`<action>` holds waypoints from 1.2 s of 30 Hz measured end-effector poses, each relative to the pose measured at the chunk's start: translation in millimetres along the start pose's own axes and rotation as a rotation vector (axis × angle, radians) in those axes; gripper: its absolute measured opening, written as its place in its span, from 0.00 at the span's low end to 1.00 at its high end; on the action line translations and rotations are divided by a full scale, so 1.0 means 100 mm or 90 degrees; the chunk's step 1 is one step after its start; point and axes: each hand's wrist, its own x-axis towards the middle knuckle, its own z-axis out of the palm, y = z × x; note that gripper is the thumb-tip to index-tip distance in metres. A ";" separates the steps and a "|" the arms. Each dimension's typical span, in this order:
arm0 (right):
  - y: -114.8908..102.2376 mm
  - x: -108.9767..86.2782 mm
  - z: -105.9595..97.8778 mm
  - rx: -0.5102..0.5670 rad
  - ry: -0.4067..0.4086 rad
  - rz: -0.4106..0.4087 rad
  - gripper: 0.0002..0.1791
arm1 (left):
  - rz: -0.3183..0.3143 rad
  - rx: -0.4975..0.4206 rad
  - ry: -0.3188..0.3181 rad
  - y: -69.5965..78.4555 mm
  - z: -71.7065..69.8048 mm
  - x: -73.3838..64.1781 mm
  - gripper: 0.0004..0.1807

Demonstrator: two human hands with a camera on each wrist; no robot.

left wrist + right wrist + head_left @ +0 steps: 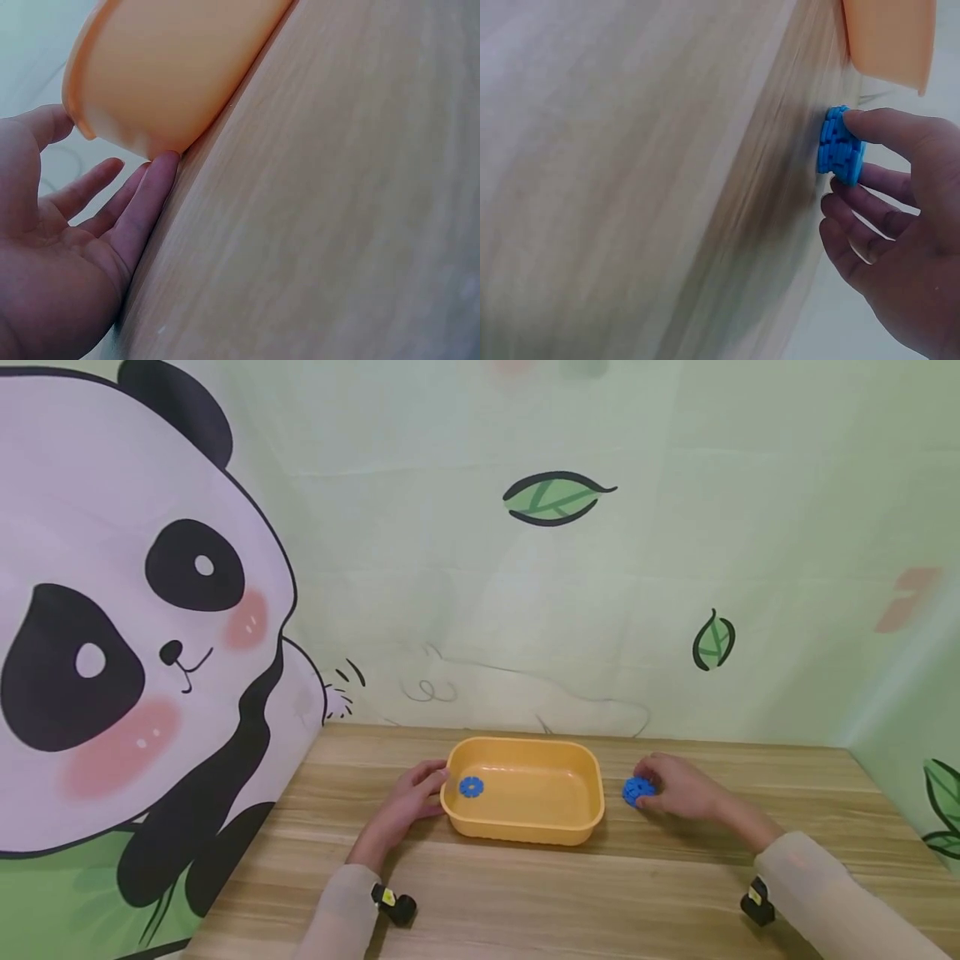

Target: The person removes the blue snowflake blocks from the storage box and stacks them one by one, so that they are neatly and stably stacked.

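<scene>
A yellow plastic basin [525,835] stands on the table, with one blue notched disc [471,787] lying inside near its left end. My left hand [411,797] is at the basin's left end. In the left wrist view, its thumb touches the rim and its fairly straight fingers [142,202] reach the outer wall low down, near the tabletop. To the right of the basin, my right hand [686,787] pinches a small stack of blue notched discs [841,146] between thumb and fingers. The stack is at the tabletop; whether it touches the wood, I cannot tell.
The wood-grain table [540,902] ends at a pale green wall cloth [465,568] behind the basin. A big printed panda [150,568] covers the left side. Small black cameras sit at both wrists.
</scene>
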 end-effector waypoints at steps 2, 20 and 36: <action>-0.02 0.00 -0.01 -0.010 -0.005 0.000 0.22 | 0.003 0.000 0.001 -0.01 0.00 0.00 0.32; -0.90 0.31 0.03 -0.053 0.101 -0.128 0.21 | 0.010 -0.002 -0.001 -0.03 -0.03 -0.04 0.32; -1.57 1.03 0.11 0.044 0.084 -0.190 0.22 | 0.013 -0.002 -0.003 0.00 0.00 -0.01 0.32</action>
